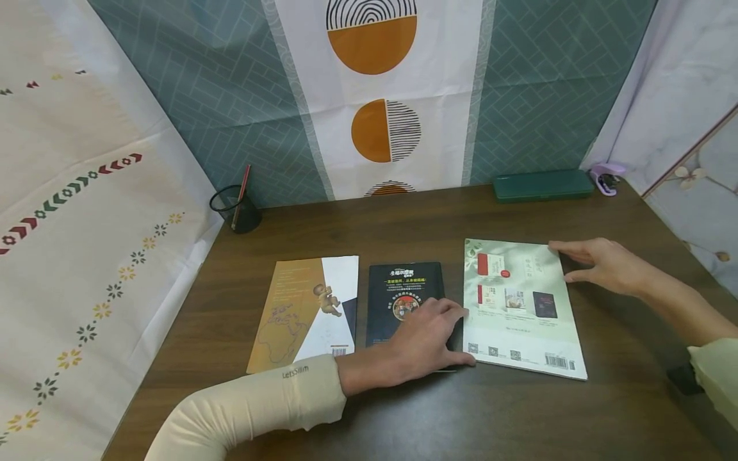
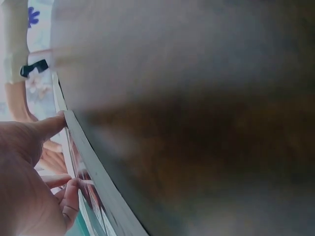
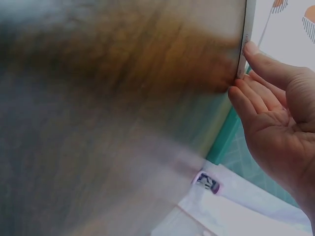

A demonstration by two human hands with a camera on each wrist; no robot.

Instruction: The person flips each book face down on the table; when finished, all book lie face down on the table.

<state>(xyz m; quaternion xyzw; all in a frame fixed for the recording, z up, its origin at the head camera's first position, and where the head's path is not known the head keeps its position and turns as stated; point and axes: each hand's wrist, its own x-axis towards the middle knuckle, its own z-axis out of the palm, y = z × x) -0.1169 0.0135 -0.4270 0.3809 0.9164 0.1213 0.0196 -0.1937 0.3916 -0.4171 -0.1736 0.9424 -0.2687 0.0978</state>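
Three books lie in a row on a dark wooden table (image 1: pixel 369 422). On the right is a pale green magazine (image 1: pixel 521 342) with small pictures of books on its cover. My left hand (image 1: pixel 423 336) reaches across a black book (image 1: pixel 383 288) and covers its lower right part; thumb and fingertips are at the magazine's left edge. My right hand (image 1: pixel 614 266) touches that magazine's right edge near the upper corner, its fingers nearly straight. In the right wrist view, the fingertips (image 3: pixel 252 48) meet a thin book edge. The leftmost book (image 1: pixel 282 320) is brown and white.
A black mesh pen cup (image 1: pixel 248 218) with a red pencil (image 1: pixel 242 189) stands at the back left. At the back right are a dark green case (image 1: pixel 542 186) and a light purple stapler-like object (image 1: pixel 606 178). Patterned cloth (image 1: pixel 225 96) hangs behind the table.
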